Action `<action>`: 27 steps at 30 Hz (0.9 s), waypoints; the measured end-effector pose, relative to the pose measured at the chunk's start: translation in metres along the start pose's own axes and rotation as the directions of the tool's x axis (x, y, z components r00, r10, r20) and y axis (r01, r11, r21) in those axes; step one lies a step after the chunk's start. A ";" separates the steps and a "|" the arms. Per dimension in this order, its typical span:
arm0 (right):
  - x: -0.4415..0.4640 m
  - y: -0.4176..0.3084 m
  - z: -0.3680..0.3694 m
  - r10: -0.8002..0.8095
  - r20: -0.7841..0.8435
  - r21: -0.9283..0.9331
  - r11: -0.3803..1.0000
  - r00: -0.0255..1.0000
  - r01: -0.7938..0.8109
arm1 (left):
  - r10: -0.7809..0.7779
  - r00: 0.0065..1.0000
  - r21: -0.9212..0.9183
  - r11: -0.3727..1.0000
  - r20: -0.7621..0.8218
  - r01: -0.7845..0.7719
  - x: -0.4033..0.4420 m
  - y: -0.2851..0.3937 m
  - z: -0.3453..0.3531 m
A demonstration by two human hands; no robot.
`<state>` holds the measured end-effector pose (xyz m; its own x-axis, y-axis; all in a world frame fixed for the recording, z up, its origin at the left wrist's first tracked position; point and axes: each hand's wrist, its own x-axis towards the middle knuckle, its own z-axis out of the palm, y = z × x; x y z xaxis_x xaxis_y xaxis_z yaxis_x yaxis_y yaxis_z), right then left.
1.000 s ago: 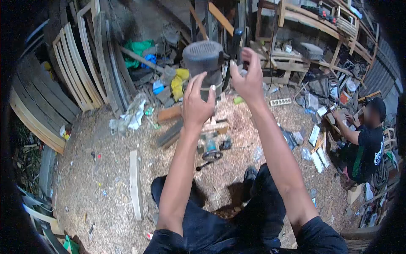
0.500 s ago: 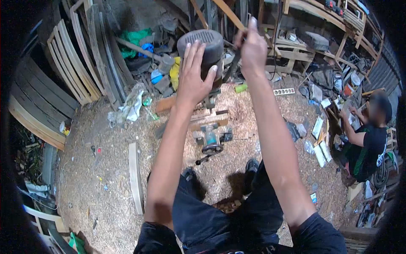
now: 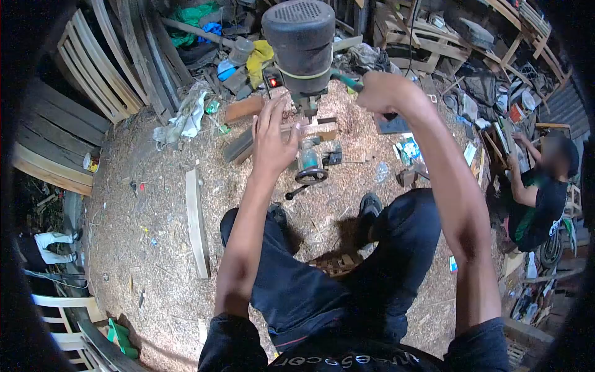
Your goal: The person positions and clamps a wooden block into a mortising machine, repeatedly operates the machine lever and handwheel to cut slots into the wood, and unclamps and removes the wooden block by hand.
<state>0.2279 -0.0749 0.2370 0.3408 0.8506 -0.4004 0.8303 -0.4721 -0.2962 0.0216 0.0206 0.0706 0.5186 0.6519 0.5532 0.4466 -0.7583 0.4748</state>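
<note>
A dark machine with a round vented motor housing (image 3: 299, 43) stands at the top centre, a small red light glowing at its left. My right hand (image 3: 385, 94) is wrapped round the green-and-black lever (image 3: 347, 80) on the machine's right side. Fingers apart, my left hand (image 3: 274, 133) is beside a wooden piece (image 3: 322, 128) under the machine's tool; whether the fingertips touch the wood I cannot tell. Just below sits a teal vise (image 3: 308, 158) with a black handwheel (image 3: 312, 177).
Shavings cover the floor (image 3: 155, 235), where a pale curved board (image 3: 197, 223) lies. Curved slats (image 3: 99, 68) lean at the upper left. A person (image 3: 539, 186) crouches at the right, holding a piece. Another person's legs (image 3: 56, 248) show at the left edge.
My right hand has come down and closed on the lever. My left hand has left the motor housing and moved down near the wood. The view has tilted downward, and legs now show at left.
</note>
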 end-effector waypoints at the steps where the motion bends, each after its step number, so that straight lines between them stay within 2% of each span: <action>1: -0.001 0.000 0.000 0.006 -0.010 -0.043 0.999 1.000 -0.006 | -0.012 1.000 -0.002 1.000 0.001 0.012 0.000 -0.002 0.000; 4: 0.001 0.022 0.049 0.025 -0.341 0.151 0.988 0.940 0.029 | -0.034 0.999 -0.051 0.998 -0.016 0.033 -0.010 -0.004 0.003; 7: 0.007 0.029 0.060 -0.013 -0.366 0.065 0.997 0.931 0.040 | -0.066 0.997 -0.054 0.996 0.038 0.068 -0.026 -0.010 0.010; 8: 0.003 0.029 0.055 0.058 -0.207 0.185 0.983 0.977 -0.019 | -0.076 0.995 -0.047 0.996 0.068 0.079 -0.032 -0.010 0.013; 10: 0.001 0.021 0.039 0.132 0.135 0.378 0.909 0.982 -0.174 | -0.063 0.993 -0.043 0.997 0.100 0.067 -0.038 -0.009 0.015; 13: 0.013 0.015 0.034 0.096 -0.012 0.115 0.989 0.995 -0.094 | -0.050 0.995 -0.058 0.997 0.086 0.055 -0.040 -0.007 0.023; 14: 0.018 0.019 0.041 0.079 -0.094 0.094 0.993 0.992 -0.070 | -0.051 0.995 -0.067 0.996 0.087 0.057 -0.038 -0.003 0.021; 17: 0.014 0.035 0.061 0.210 -0.152 0.410 0.902 0.966 -0.131 | -0.035 0.996 -0.132 0.990 0.084 0.046 -0.031 -0.002 0.022; 18: 0.007 0.033 0.061 0.204 -0.123 0.397 0.907 0.971 -0.140 | -0.028 0.996 -0.128 0.991 0.088 0.039 -0.029 0.000 0.022; 21: 0.012 0.047 0.091 0.219 -0.213 0.436 0.893 0.952 -0.108 | -0.037 0.995 -0.186 0.981 0.090 0.053 -0.029 -0.002 0.030; 22: 0.016 0.054 0.100 0.186 -0.226 0.492 0.869 0.956 -0.052 | -0.042 0.995 -0.210 0.976 0.085 0.059 -0.030 -0.009 0.033; 26: 0.014 0.060 0.122 0.293 -0.185 0.485 0.857 0.938 -0.172 | -0.097 0.991 -0.192 0.975 0.092 0.113 -0.042 -0.025 0.040; 27: 0.013 0.059 0.125 0.279 -0.171 0.528 0.836 0.945 -0.151 | -0.107 0.989 -0.200 0.972 0.100 0.125 -0.042 -0.027 0.043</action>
<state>0.2263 -0.1212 0.1057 0.6291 0.7118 -0.3124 0.4096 -0.6451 -0.6451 0.0192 0.0137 0.0054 0.5382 0.7258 0.4285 0.3527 -0.6557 0.6676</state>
